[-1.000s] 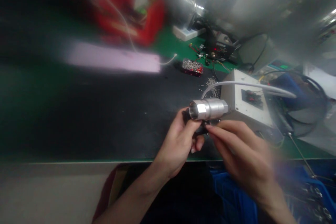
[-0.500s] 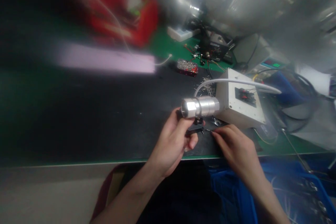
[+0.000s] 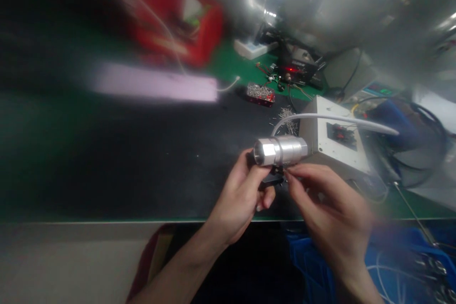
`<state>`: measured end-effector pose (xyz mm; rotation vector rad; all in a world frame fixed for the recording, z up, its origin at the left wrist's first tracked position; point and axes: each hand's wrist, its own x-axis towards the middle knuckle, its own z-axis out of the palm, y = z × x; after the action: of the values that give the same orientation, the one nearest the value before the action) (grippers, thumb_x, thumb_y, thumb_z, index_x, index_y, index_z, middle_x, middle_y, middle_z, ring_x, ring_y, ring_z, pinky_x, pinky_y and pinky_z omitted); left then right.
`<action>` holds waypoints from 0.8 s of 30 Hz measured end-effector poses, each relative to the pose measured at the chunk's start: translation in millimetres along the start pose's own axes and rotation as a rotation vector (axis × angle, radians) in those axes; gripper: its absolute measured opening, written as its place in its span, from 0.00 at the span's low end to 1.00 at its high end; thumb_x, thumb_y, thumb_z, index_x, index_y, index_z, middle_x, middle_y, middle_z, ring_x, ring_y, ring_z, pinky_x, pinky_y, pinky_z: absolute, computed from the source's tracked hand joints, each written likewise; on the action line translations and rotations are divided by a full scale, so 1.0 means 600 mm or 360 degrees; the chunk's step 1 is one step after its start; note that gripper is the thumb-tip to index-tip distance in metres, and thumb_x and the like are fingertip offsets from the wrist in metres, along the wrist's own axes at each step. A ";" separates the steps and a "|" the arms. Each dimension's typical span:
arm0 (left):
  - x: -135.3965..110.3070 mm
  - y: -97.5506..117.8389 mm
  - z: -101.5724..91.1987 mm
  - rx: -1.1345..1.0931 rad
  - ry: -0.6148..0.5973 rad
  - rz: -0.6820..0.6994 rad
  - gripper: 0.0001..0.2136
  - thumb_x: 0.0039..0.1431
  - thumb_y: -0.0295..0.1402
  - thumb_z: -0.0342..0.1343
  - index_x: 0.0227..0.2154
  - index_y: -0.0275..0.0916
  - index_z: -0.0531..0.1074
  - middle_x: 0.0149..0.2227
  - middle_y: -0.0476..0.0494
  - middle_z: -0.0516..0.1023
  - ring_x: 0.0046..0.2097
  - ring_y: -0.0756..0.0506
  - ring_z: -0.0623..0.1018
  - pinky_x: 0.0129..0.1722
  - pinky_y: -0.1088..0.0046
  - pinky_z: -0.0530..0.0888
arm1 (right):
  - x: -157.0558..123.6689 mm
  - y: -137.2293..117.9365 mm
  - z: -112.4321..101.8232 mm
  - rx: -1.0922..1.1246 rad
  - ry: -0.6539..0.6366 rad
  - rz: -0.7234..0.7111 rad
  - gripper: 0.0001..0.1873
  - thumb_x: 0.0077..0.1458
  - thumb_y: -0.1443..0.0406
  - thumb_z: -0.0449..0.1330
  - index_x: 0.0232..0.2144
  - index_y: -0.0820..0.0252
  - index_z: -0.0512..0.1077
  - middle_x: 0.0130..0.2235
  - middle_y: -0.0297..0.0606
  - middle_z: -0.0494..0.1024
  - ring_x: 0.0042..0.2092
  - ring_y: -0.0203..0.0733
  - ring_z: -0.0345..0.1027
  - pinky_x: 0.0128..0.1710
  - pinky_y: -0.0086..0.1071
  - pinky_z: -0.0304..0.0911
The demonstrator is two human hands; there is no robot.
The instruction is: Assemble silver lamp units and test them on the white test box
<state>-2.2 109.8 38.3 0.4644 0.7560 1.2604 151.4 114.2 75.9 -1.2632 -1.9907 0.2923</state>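
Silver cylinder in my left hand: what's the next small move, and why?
Probably hold the silver cylinder steady with your left hand, since your right hand has its fingertips close beside the black part below it.

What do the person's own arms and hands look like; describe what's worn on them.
The left hand and right hand are bare, without gloves; no rings show on the visible fingers. The left forearm and visible part of the right forearm show no sleeve, watch or bracelet.
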 end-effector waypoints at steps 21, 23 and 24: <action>-0.007 -0.001 -0.015 0.0142 -0.0273 -0.0044 0.18 0.70 0.37 0.60 0.57 0.46 0.62 0.39 0.51 0.74 0.26 0.56 0.70 0.24 0.78 0.63 | 0.032 0.002 -0.061 -0.0041 -0.0036 -0.0007 0.22 0.64 0.59 0.68 0.58 0.52 0.74 0.55 0.40 0.77 0.50 0.45 0.75 0.46 0.34 0.73; -0.012 -0.001 -0.016 0.0191 -0.0347 0.0002 0.26 0.65 0.34 0.66 0.59 0.48 0.61 0.43 0.51 0.74 0.34 0.54 0.75 0.32 0.78 0.70 | 0.038 0.004 -0.067 0.0001 -0.0304 -0.0147 0.26 0.65 0.56 0.68 0.62 0.53 0.72 0.59 0.40 0.75 0.57 0.46 0.72 0.57 0.36 0.71; -0.015 -0.001 -0.016 0.0231 -0.0369 0.0044 0.30 0.61 0.32 0.70 0.60 0.49 0.60 0.46 0.50 0.75 0.39 0.52 0.77 0.38 0.77 0.73 | 0.038 0.005 -0.070 0.0017 -0.0408 -0.0214 0.26 0.66 0.55 0.67 0.62 0.54 0.72 0.60 0.39 0.75 0.59 0.46 0.71 0.60 0.35 0.68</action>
<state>-9.8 100.0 33.8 0.7282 0.6476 1.1577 177.0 127.1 114.1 -1.1243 -2.2764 0.4153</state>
